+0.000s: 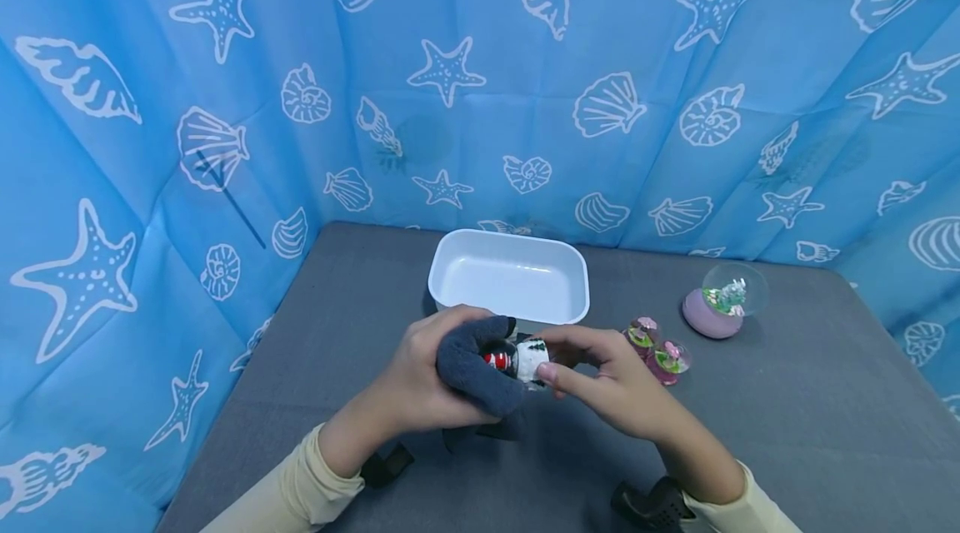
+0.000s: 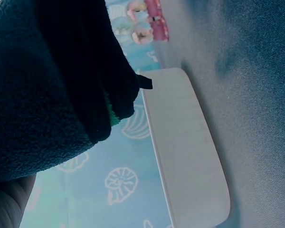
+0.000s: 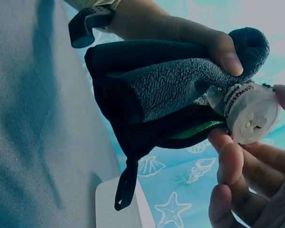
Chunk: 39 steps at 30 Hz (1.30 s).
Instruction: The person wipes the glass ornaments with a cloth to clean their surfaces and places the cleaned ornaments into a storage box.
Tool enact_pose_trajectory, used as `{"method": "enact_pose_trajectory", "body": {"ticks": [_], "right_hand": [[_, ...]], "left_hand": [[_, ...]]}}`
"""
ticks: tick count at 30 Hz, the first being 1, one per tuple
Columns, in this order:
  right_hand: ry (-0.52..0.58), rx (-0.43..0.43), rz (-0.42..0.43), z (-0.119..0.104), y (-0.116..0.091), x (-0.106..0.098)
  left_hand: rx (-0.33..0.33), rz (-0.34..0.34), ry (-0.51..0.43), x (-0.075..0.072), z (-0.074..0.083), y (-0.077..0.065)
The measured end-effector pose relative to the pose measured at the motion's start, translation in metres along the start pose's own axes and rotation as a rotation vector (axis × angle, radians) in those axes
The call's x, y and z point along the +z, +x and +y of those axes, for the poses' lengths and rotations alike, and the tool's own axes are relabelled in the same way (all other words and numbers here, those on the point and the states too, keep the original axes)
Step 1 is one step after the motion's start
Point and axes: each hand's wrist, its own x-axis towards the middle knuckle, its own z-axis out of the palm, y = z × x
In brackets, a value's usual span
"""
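Observation:
In the head view my left hand (image 1: 423,375) grips a folded dark blue-grey cloth (image 1: 468,362), which wraps partly round the dome of a small snow globe (image 1: 532,360). A red-and-white figure shows inside the dome. My right hand (image 1: 618,387) pinches the globe's white base between thumb and fingers. Seen from the right wrist, the snow globe (image 3: 254,119) lies tilted, its round underside facing the camera. The cloth (image 3: 171,85) there has black edging, a hanging loop and a green inner side (image 3: 199,129). Cloth (image 2: 33,99) fills the upper left of the left wrist view.
A white rectangular basin (image 1: 583,287) stands just beyond the hands on the grey-covered table (image 1: 810,400). To the right are two small pink snow globes (image 1: 642,335) and a larger one with a purple base (image 1: 708,316). A blue seashell curtain (image 1: 495,125) hangs behind.

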Motion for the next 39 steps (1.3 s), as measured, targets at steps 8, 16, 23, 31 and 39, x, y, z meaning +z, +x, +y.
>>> {"method": "enact_pose_trajectory", "body": {"ticks": [8, 16, 23, 31, 39], "right_hand": [[-0.050, -0.034, 0.008, 0.0015, -0.0014, -0.0008], [-0.049, -0.204, 0.094, 0.0005, -0.0009, 0.0025], [-0.107, -0.382, 0.148, 0.0007, 0.0017, 0.0059], [-0.179, -0.439, 0.167, 0.0027, 0.0032, 0.0071], [-0.178, -0.327, 0.124, 0.0014, 0.0022, 0.0054]], "left_hand": [[0.051, 0.048, 0.023, -0.0008, -0.0017, 0.0014], [0.058, 0.053, 0.034, -0.0019, -0.0012, 0.0015], [0.050, 0.066, 0.021, -0.0011, -0.0006, 0.0022], [0.028, 0.056, 0.017, -0.0022, -0.0013, 0.0018], [-0.015, 0.033, 0.004, -0.0037, -0.0002, 0.0001]]}}
